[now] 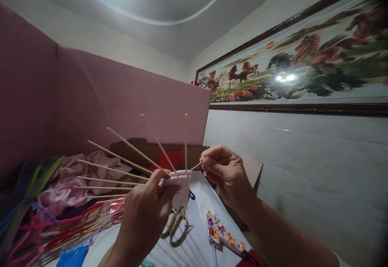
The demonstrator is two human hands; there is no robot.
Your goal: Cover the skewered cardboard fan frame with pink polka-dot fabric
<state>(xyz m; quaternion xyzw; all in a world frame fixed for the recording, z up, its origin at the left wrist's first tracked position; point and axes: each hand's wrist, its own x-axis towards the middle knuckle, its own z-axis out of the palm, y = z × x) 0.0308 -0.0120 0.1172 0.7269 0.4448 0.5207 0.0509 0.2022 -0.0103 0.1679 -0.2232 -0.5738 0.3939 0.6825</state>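
My left hand grips a small pink-and-white piece, which looks like fabric or foam, by its left side. Several thin wooden sticks fan out from it to the left and upward; my fingers hide where some of them enter. One stick stands nearly straight up from its top edge. To the right, my right hand pinches the end of another thin wooden stick that slants up from the piece's right corner. Scissors lie on the white table just below the piece.
A flower-patterned glue gun rests at the table's right side. Pink fabric, pipe cleaners and loose sticks crowd the left, beside a white plate. Behind stand a pink panel and cardboard.
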